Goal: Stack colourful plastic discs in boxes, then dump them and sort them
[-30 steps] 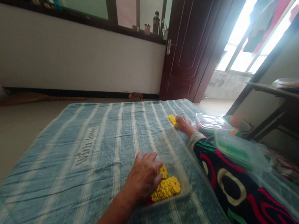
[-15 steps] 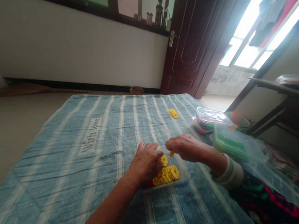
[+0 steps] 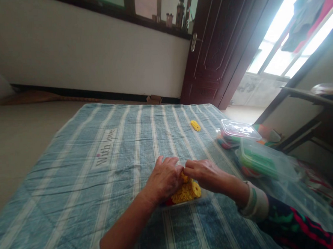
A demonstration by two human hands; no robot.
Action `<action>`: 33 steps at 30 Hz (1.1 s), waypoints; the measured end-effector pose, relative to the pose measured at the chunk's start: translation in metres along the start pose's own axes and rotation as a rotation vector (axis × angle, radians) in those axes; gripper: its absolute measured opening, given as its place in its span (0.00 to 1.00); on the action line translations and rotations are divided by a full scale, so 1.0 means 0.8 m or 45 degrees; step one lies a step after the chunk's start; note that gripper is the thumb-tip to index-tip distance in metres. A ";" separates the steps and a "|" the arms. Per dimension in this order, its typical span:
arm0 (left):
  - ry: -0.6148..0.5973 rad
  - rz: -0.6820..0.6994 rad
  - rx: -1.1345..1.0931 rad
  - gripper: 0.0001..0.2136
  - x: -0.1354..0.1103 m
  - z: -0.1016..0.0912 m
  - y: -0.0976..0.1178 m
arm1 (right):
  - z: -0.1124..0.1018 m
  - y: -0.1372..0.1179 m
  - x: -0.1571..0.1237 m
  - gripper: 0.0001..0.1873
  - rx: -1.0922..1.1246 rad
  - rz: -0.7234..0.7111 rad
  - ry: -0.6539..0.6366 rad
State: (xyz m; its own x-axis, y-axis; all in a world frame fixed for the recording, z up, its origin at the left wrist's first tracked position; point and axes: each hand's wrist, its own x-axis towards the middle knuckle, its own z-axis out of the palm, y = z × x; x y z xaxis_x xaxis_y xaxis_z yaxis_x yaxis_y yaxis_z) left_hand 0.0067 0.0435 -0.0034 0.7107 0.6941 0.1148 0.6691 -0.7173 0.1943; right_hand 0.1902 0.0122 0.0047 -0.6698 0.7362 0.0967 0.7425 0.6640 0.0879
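A clear shallow plastic container (image 3: 207,194) lies on the bed in front of me. Yellow notched discs with centre holes fill part of it, one row of discs (image 3: 184,193) lying along the near side and a bit of red showing at its left end. My left hand (image 3: 166,181) curves over the far row, thumb and fingers around the yellow discs (image 3: 184,176) there. At that row's right end, my right hand (image 3: 202,173) has its fingertips pinched together, almost touching my left thumb. The disc in this pinch is mostly hidden by the fingers.
A few yellow discs (image 3: 195,125) lie farther off on the striped bedspread (image 3: 122,142). To the right stand a lidded clear box (image 3: 238,129) and another clear box (image 3: 259,160) with green pieces. A door (image 3: 207,50) is beyond the bed.
My right hand has moved left and slightly down with its yellow disc, up to the row under my left hand. The left hand has stayed over the container.
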 end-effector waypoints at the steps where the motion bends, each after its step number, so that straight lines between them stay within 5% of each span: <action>1: 0.007 0.001 0.001 0.08 0.000 0.000 0.000 | 0.002 0.000 -0.002 0.10 0.019 0.028 0.017; 8: -0.010 0.016 0.007 0.10 -0.002 -0.002 -0.001 | 0.006 -0.004 -0.010 0.09 0.136 0.209 0.032; 19: 0.019 0.015 -0.025 0.11 -0.003 0.003 -0.003 | 0.005 -0.010 -0.009 0.04 0.110 0.223 0.056; 26: 0.042 0.023 -0.012 0.10 -0.003 0.005 -0.004 | 0.001 -0.012 -0.038 0.11 0.314 0.328 0.530; 33: 0.040 0.017 -0.010 0.11 -0.002 0.000 -0.004 | 0.034 -0.012 -0.061 0.08 0.628 0.674 0.960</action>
State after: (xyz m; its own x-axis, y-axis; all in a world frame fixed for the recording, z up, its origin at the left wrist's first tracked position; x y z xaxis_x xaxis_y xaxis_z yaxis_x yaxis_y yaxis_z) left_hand 0.0035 0.0448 -0.0043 0.7121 0.6863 0.1483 0.6580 -0.7260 0.2002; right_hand 0.2155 -0.0263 -0.0279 0.0407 0.7888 0.6132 0.7455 0.3847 -0.5443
